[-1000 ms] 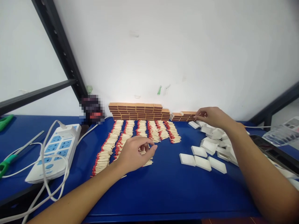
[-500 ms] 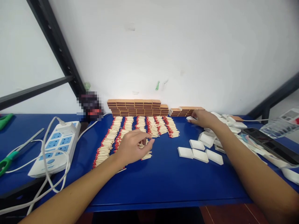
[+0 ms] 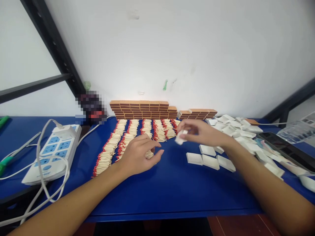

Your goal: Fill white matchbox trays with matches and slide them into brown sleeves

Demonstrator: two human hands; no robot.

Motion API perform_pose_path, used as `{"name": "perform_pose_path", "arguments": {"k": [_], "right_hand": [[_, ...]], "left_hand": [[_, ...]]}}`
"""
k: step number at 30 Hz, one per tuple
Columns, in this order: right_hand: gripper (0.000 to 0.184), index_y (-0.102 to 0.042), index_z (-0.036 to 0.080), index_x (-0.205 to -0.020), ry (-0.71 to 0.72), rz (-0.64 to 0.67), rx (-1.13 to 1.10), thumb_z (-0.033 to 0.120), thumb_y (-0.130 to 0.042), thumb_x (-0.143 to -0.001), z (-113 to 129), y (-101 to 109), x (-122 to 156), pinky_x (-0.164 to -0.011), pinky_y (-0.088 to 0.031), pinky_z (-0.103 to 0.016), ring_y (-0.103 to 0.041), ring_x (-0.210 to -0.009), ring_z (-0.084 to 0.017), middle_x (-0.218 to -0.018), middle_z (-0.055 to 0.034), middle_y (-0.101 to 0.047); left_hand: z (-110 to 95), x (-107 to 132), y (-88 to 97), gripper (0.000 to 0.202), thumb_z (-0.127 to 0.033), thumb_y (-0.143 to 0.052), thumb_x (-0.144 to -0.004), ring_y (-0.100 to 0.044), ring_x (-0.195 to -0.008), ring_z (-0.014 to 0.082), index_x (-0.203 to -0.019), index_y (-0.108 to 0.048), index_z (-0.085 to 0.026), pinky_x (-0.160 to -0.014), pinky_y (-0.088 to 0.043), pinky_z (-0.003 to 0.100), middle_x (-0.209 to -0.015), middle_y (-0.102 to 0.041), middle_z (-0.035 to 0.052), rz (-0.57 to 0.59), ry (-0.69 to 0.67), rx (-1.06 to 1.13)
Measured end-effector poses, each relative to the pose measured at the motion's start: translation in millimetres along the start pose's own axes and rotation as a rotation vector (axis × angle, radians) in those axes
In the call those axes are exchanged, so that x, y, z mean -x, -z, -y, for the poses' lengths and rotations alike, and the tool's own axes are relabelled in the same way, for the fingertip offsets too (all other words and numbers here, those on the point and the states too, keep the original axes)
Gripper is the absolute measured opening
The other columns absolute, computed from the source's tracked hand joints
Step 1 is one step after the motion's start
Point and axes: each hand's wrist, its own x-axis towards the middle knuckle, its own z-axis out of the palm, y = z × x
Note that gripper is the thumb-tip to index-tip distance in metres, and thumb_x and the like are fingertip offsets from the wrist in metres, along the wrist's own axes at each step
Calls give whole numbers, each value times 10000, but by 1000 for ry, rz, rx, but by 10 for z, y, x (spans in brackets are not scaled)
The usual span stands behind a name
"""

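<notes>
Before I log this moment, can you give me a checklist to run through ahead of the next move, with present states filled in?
1. Right hand grips a tray: ok, held between thumb and fingers.
2. Tray's inside: cannot tell, motion blur.
3. Left hand open: ok, thumb and index fingertip apart.
4. Left hand clear of the matches: cannot tell, it covers some.
5. Brown boxes standing in stacks: ok.
6. Pile of white trays tidy: not ok, jumbled.

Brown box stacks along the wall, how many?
2: the longer, taller stack behind the matches, and a lower one to its right, beyond the right hand. No others show.
</notes>
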Motion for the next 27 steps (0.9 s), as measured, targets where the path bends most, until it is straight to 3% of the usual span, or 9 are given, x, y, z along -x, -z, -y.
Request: {"name": "perform_pose_path", "arguments": {"k": [2,5,10,13,17,23,27], "right_hand": [[406,-693,231,-1037,22,134,-11,598,-778,-885,140,-237,-6,-677,-459,-307,-597,-731,-175,-855,-13,-703],[420,-731,228,-975,46,231,15,619,-816,-847,180,-338,-2,-669,-461,-307,-628,-768,-180,-969,-39,-737],[360,-750,224,-894,-12,-5,262,578,-705,-937,-60,-19,12,-655,-418,-325,-599,-740,-195,-880,-54,-726],[323,-759,224,-933,-125,66,364,544,-737,-899,-239,142,33,-644,-410,-335,-606,-738,-210,-850,-54,-712],[304,-771,243,-948,-209,178,305,539,-760,-879,-373,143,50,-623,-417,-349,-596,-724,-210,-819,-38,-679],[239,-737,245,-825,-190,147,240,477,-772,-870,-343,97,46,-565,-390,-354,-548,-639,-190,-732,-39,-659],[257,-736,231,-827,-247,136,284,483,-755,-869,-301,149,51,-584,-406,-319,-570,-644,-171,-722,-13,-667]], "left_hand": [[-15,1,8,222,-322,-753,-955,-658,-837,220,-1114,-732,-169,-839,-569,401,-839,-752,35,69,11,-15],[-31,11,18,380,-394,-789,-927,-666,-1023,276,-1215,-708,-159,-972,-559,480,-1027,-768,87,200,46,-36],[-45,58,-16,423,-454,-765,-957,-582,-1322,333,-1301,-711,-215,-1144,-492,554,-1321,-702,119,391,71,-42],[-41,103,-71,387,-433,-705,-1009,-496,-1452,352,-1343,-697,-237,-1205,-442,598,-1424,-657,119,439,62,-52],[-3,146,-132,271,-403,-690,-1022,-533,-1420,354,-1235,-737,-242,-1201,-440,625,-1351,-708,103,429,85,-48],[72,129,-141,78,-275,-733,-983,-633,-1233,301,-1054,-751,-248,-1076,-522,515,-1119,-776,48,329,61,-2],[86,96,-120,82,-241,-729,-975,-645,-1173,287,-1056,-738,-252,-1017,-531,477,-1063,-776,38,291,40,0]]}}
